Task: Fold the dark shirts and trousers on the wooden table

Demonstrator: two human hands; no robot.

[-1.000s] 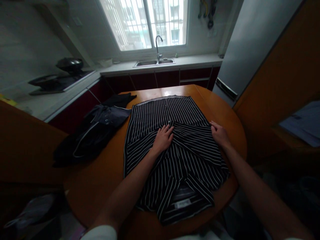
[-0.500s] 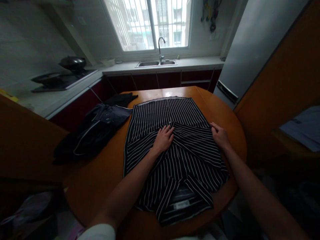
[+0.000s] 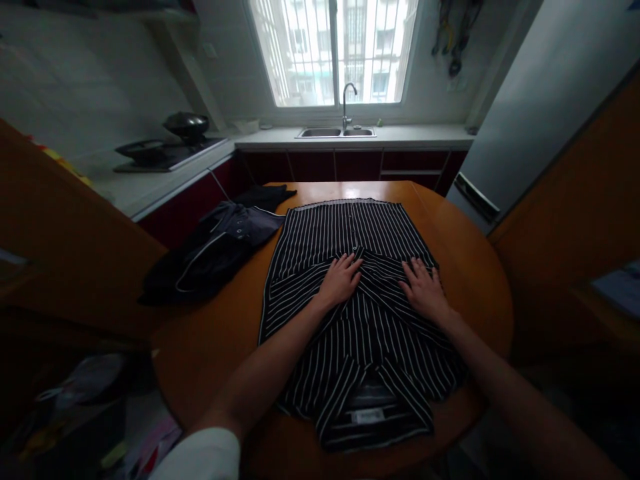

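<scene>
A black shirt with white stripes lies spread on the wooden table, its collar and label toward me and its hem toward the window. Both sleeves are folded inward across the front, their ends meeting near the middle. My left hand rests flat on the sleeve ends, fingers spread, just below a button. On the folded right-hand sleeve lies my right hand, open with its fingers apart. Parts of the sleeves are hidden under my hands and forearms.
Dark garments with white piping lie along the table's left edge. Beyond the table are a counter with a sink and faucet. A stove with a wok stands at the left, a fridge at the right.
My right hand has moved from the shirt's right edge inward onto the folded sleeve, and its fingers have opened flat. My left hand stays on the shirt's middle. The camera view has shifted.
</scene>
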